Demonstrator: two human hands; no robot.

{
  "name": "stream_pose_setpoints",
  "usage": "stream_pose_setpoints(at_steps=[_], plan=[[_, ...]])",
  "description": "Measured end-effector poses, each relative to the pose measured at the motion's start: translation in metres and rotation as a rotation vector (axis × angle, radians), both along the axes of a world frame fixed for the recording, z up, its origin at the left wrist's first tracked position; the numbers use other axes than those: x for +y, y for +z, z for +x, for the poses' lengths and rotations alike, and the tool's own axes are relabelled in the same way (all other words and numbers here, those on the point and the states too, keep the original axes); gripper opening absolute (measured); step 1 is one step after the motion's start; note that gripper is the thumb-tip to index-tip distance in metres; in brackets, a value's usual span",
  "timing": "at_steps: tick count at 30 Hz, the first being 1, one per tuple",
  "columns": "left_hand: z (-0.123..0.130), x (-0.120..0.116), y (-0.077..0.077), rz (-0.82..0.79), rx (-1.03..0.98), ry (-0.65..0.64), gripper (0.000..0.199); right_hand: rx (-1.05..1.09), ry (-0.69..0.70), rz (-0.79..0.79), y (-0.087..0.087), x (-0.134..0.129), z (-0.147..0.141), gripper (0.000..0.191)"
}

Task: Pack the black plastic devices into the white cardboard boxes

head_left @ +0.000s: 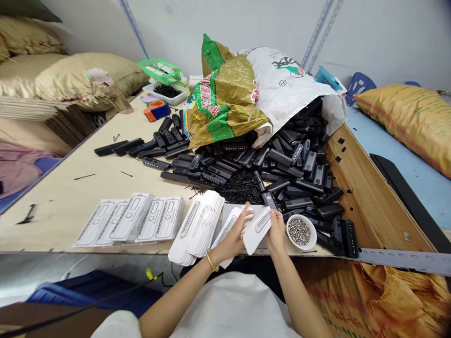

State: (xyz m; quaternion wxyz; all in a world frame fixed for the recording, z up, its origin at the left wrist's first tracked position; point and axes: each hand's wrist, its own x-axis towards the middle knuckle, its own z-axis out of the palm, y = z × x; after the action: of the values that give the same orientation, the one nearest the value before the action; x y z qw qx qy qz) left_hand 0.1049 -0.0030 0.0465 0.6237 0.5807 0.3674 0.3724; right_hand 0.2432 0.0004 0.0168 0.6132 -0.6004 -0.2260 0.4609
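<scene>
On the far left, tan sacks [88, 80] lie piled beside the table [66, 192], a clear bottle [118, 96] leaning near them. On the table's near left, white boxes [132, 218] printed with line drawings stand in a row. Right of them is a thick stack of white cards [197, 225] at the near edge. Next comes the person's left hand [232, 237], a bangle [212, 260] on its wrist; its fingers reach to the left side of a printed card [257, 230], and I cannot tell whether they grip it. The card is raised at the near middle, tilted, between the two hands. The right hand [276, 230] is closed on its right end, thumb and fingers pinching it. Beyond the hands, black cases [218, 176] spread out below a gold bag [239, 80] and a white bag [278, 103]. Just right of the right hand sits a white bowl [312, 242] of small metal parts [299, 230]. An orange sack [408, 124] lies far right.
</scene>
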Motion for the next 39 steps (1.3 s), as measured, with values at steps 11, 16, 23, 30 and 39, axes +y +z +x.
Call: stream_pose_setpoints(at_steps=[11, 16, 23, 30, 39], plan=[[0.000, 0.010, 0.002, -0.051, 0.643, 0.036, 0.058, -1.028, 0.221, -0.025, -0.014, 0.021, 0.043, 0.039], [0.002, 0.018, 0.006, 0.033, 0.830, 0.110, 0.042, -0.388, 0.242, -0.008, 0.032, 0.021, 0.093, 0.046], [0.015, 0.009, 0.016, 0.374, 0.859, -0.107, 0.050, -0.707, 0.813, -0.134, 0.090, 0.004, 0.075, 0.022], [0.004, 0.006, 0.004, 0.189, 0.529, 0.250, 0.052, -1.160, 0.489, -0.060, 0.039, 0.071, 0.021, 0.032], [0.013, 0.005, 0.008, 0.107, 0.355, 0.360, 0.054, -1.394, 0.631, -0.275, 0.008, 0.093, 0.021, 0.020]])
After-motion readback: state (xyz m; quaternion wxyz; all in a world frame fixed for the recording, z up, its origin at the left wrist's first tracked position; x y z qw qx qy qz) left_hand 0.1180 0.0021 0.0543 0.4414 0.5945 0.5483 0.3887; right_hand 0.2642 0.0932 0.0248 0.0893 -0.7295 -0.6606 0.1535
